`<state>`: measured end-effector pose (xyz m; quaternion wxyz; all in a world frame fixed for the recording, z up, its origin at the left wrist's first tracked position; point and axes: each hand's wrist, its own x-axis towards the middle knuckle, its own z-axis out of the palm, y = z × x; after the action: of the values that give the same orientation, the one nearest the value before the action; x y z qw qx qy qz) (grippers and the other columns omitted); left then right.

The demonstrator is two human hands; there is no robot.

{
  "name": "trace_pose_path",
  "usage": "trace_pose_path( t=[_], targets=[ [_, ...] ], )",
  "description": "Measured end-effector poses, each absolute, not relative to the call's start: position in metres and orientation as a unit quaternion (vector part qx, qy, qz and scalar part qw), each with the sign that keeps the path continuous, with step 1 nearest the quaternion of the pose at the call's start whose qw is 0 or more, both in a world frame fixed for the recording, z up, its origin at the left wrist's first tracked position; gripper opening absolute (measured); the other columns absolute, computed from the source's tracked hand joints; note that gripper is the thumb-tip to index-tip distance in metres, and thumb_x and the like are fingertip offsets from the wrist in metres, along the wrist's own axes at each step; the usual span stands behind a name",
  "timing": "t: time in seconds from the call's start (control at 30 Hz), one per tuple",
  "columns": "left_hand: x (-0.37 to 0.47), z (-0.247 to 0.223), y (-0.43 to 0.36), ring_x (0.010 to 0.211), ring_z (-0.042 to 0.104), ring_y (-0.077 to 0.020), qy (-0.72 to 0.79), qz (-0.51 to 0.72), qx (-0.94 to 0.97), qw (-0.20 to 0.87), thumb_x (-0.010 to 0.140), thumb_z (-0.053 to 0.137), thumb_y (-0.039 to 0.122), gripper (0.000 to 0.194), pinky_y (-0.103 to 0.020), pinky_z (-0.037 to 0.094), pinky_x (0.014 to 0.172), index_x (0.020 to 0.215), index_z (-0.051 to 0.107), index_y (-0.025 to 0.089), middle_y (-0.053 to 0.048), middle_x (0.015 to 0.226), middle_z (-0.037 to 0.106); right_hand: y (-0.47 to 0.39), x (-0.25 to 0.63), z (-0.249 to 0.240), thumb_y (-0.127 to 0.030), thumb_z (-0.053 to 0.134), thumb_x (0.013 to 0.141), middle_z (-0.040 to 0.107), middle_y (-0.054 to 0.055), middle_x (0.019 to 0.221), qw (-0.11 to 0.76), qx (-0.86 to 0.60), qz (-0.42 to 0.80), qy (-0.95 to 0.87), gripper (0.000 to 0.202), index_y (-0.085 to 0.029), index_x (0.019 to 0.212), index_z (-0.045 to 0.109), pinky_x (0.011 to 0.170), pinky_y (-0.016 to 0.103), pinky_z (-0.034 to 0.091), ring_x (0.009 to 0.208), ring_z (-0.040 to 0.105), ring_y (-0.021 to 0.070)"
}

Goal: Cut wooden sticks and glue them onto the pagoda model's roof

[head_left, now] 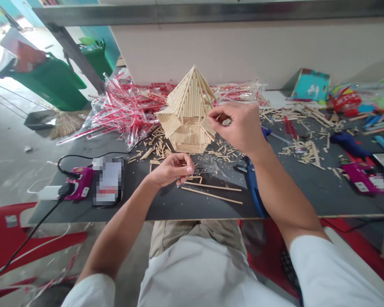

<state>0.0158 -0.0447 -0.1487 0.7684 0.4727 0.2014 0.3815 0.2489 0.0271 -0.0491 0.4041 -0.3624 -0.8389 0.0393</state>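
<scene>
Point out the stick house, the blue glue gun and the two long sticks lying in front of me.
stick house (189,106): head view, on its pointed roof.
blue glue gun (253,187): head view, on its body beside the right forearm.
two long sticks (211,194): head view, middle of the nearer stick.

A heap of red-and-clear wrappers (121,108) covers the table's (307,196) far left corner. A purple charger (80,182) sits near the left edge, green bins (51,81) beyond it, a teal box (310,84) at the far edge.
</scene>
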Motion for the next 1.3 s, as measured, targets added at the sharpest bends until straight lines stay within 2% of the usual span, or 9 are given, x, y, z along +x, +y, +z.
trace_pose_path(
  t=[0.17, 0.37, 0.63, 0.87, 1.17, 1.3],
  targets=[
    [0.017, -0.151, -0.044, 0.050, 0.058, -0.0075, 0.216, 0.361, 0.482, 0.769, 0.086, 0.082, 0.026, 0.022, -0.015, 0.047, 0.038, 0.087, 0.064, 0.013, -0.001, 0.072, 0.062, 0.038, 0.243, -0.063, -0.018, 0.059, 0.094, 0.075, 0.004, 0.094, 0.423, -0.389, 0.008, -0.818, 0.013, -0.020, 0.096, 0.072, 0.083, 0.035, 0.054, 0.079, 0.067, 0.0161],
    [0.017, -0.152, -0.045, 0.053, 0.061, -0.0086, 0.214, 0.341, 0.493, 0.771, 0.085, 0.083, 0.027, 0.023, -0.017, 0.050, 0.042, 0.088, 0.065, 0.014, -0.001, 0.075, 0.063, 0.032, 0.237, -0.065, -0.020, 0.051, 0.100, 0.073, 0.009, 0.099, 0.384, -0.406, 0.011, -0.829, 0.020, -0.019, 0.101, 0.071, 0.090, 0.039, 0.054, 0.090, 0.067, 0.0206],
    [0.018, -0.146, -0.047, 0.053, 0.062, -0.0087, 0.214, 0.323, 0.504, 0.772, 0.083, 0.085, 0.030, 0.025, -0.018, 0.051, 0.043, 0.088, 0.067, 0.013, -0.003, 0.078, 0.067, 0.027, 0.232, -0.071, -0.026, 0.047, 0.104, 0.071, 0.007, 0.101, 0.387, -0.431, -0.016, -0.815, 0.026, -0.023, 0.103, 0.073, 0.092, 0.040, 0.055, 0.097, 0.068, 0.0220],
    [0.018, -0.144, -0.048, 0.054, 0.063, -0.0091, 0.218, 0.314, 0.504, 0.774, 0.084, 0.084, 0.028, 0.023, -0.019, 0.052, 0.043, 0.089, 0.068, 0.012, -0.003, 0.080, 0.068, 0.025, 0.231, -0.079, -0.028, 0.042, 0.108, 0.069, 0.010, 0.106, 0.402, -0.418, -0.046, -0.813, 0.034, -0.022, 0.111, 0.075, 0.088, 0.041, 0.054, 0.091, 0.066, 0.0209],
    [0.019, -0.141, -0.049, 0.056, 0.062, -0.0092, 0.228, 0.299, 0.513, 0.772, 0.084, 0.085, 0.029, 0.024, -0.018, 0.052, 0.045, 0.089, 0.068, 0.012, -0.004, 0.078, 0.067, 0.024, 0.227, -0.075, -0.026, 0.048, 0.104, 0.070, 0.010, 0.109, 0.421, -0.436, -0.002, -0.795, 0.024, -0.022, 0.110, 0.071, 0.092, 0.042, 0.055, 0.096, 0.069, 0.0229],
    [0.019, -0.140, -0.049, 0.055, 0.062, -0.0087, 0.235, 0.290, 0.520, 0.769, 0.083, 0.085, 0.033, 0.028, -0.017, 0.052, 0.046, 0.088, 0.068, 0.012, -0.004, 0.077, 0.066, 0.027, 0.227, -0.076, -0.024, 0.054, 0.100, 0.073, 0.008, 0.108, 0.442, -0.443, 0.027, -0.779, 0.024, -0.022, 0.123, 0.062, 0.090, 0.041, 0.056, 0.080, 0.068, 0.0190]
  ],
)
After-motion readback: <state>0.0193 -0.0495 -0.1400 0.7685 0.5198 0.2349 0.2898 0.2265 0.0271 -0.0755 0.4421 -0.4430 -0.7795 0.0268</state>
